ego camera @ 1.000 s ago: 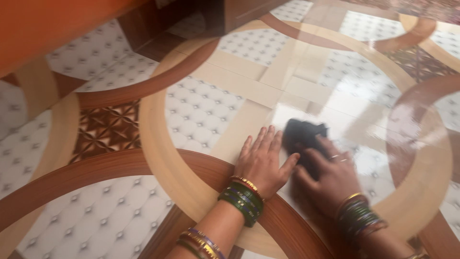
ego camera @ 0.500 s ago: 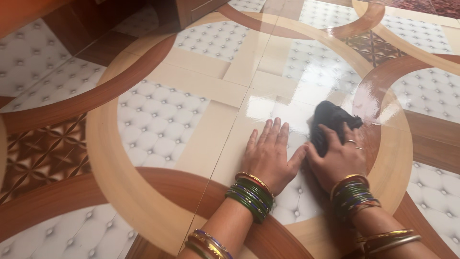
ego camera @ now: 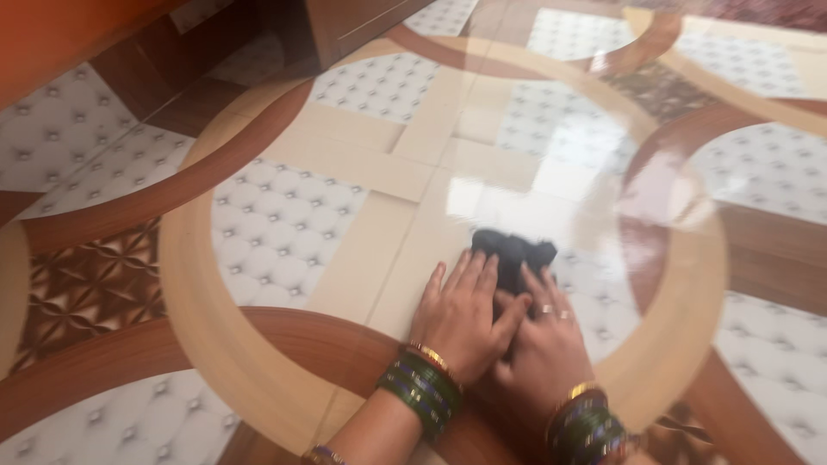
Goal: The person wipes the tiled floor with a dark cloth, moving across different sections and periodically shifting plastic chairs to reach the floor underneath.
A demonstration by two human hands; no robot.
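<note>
The dark cloth [ego camera: 512, 251] lies at twelve o'clock from the right hand [ego camera: 541, 340], whose fingers press it to the floor [ego camera: 284, 224], while the left hand [ego camera: 461, 319] rests flat and empty at nine o'clock.

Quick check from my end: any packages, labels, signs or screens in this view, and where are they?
None in view.
Patterned floor: glossy tiles with white quilted panels, beige bands and brown rings.
Dark cloth: a crumpled black bundle on the floor, under the right hand.
Left hand: flat on the floor beside the cloth.
Wooden furniture: brown, at the top edge.
</note>
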